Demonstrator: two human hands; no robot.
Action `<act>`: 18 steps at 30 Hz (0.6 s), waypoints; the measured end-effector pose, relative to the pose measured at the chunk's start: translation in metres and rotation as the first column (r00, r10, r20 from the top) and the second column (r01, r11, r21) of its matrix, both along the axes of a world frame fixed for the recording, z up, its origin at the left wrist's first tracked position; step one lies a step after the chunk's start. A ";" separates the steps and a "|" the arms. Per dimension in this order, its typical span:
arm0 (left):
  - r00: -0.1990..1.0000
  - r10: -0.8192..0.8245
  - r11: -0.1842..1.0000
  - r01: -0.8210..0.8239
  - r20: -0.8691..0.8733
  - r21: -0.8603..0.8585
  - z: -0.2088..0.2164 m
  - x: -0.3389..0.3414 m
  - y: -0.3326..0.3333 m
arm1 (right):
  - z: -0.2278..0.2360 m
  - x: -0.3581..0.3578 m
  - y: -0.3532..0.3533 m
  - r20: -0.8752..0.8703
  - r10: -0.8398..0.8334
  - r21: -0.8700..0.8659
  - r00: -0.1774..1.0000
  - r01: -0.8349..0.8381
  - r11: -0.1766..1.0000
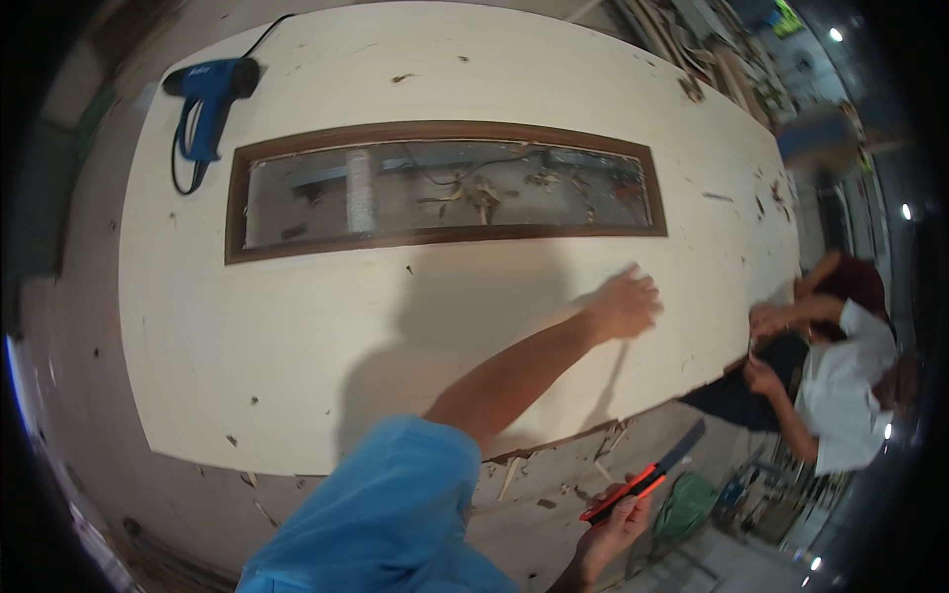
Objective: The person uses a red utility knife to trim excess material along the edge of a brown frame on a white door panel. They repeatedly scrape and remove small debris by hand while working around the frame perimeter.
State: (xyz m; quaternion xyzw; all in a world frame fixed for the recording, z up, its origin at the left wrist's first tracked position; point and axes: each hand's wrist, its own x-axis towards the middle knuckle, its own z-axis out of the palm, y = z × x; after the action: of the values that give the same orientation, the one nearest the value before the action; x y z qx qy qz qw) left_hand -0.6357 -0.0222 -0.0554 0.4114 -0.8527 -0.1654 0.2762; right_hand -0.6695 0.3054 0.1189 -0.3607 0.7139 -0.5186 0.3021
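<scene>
A large cream door panel (474, 326) lies before me, with a brown-framed rectangular glass pane (395, 198) set into it. My left hand (625, 301) reaches over the panel's right part, below the pane's right end. Its fingers are apart, slightly bent and a little blurred, with nothing seen in them; whether it touches the surface I cannot tell. Beyond the panel's near edge, my right hand (615, 524) grips a flat-bladed hand tool (647, 479) by its red-and-black handle. The dark blade points up and to the right, apart from the panel.
A blue heat gun (210, 104) rests on the panel's far left corner, its cord running off the far edge. Wood shavings and scraps dot the panel and floor. At the right edge a person in a white shirt (840, 390) works with both hands. A green bag (687, 504) lies near my right hand.
</scene>
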 end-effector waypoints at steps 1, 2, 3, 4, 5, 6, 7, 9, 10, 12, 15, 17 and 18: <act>0.996 -0.084 0.996 0.084 0.032 -0.010 -0.005 0.003 -0.002 | -0.002 -0.011 -0.017 -0.010 0.026 -0.025 1.000 -0.026 0.999; 0.988 -0.151 0.987 0.153 0.037 -0.058 -0.009 0.020 0.000 | -0.003 -0.023 -0.036 -0.025 0.102 -0.037 0.994 -0.103 0.994; 0.988 0.000 0.980 -0.031 -0.155 -0.196 -0.019 0.060 0.012 | -0.008 -0.031 -0.055 0.003 0.168 -0.008 0.986 -0.168 0.986; 0.989 0.117 0.969 -0.135 -0.093 -0.208 -0.024 0.108 0.026 | -0.012 -0.039 -0.071 0.026 0.228 0.021 0.973 -0.229 0.973; 0.973 0.178 0.971 -0.197 -0.145 -0.132 -0.025 0.169 0.054 | -0.015 -0.049 -0.093 0.039 0.294 0.028 0.955 -0.296 0.955; 0.950 0.262 0.963 -0.269 -0.169 -0.019 -0.018 0.234 0.086 | -0.020 -0.057 -0.113 0.049 0.395 0.068 0.917 -0.398 0.915; 0.816 0.578 0.815 -0.577 0.016 -0.049 -0.007 0.286 0.127 | -0.028 -0.063 -0.134 -0.042 0.506 0.106 0.862 -0.499 0.860; 0.130 0.945 0.158 -0.985 0.301 -0.073 0.025 0.378 0.205 | -0.038 -0.071 -0.176 -0.206 0.685 0.217 0.699 -0.650 0.729; -0.111 0.806 -0.175 -0.983 0.582 0.055 0.047 0.414 0.241 | -0.042 -0.072 -0.194 -0.246 0.744 0.300 0.622 -0.681 0.668; -0.419 0.685 -0.113 -0.869 0.596 -0.482 0.064 0.416 0.284 | -0.056 -0.065 -0.236 -0.439 0.839 0.269 0.321 -0.844 0.464; 0.232 0.956 0.250 -0.965 0.179 -0.081 0.047 0.344 0.278 | -0.079 -0.035 -0.282 -0.656 0.755 0.252 0.013 -0.939 0.235; 0.586 0.795 0.607 -0.759 0.160 -0.235 0.032 0.295 0.251 | -0.092 -0.007 -0.307 -0.800 0.586 0.236 -0.129 -0.965 0.110; 0.655 0.740 0.667 -0.686 0.153 -0.291 0.028 0.280 0.237 | -0.093 0.003 -0.313 -0.762 0.618 0.290 -0.195 -0.955 0.056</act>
State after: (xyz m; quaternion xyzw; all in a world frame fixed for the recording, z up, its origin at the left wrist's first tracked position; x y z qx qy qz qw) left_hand -0.3562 0.2152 -0.0276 0.7008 -0.6616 0.1017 0.2465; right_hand -0.6665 -0.0077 0.0256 -0.9591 0.2091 -0.1122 0.1543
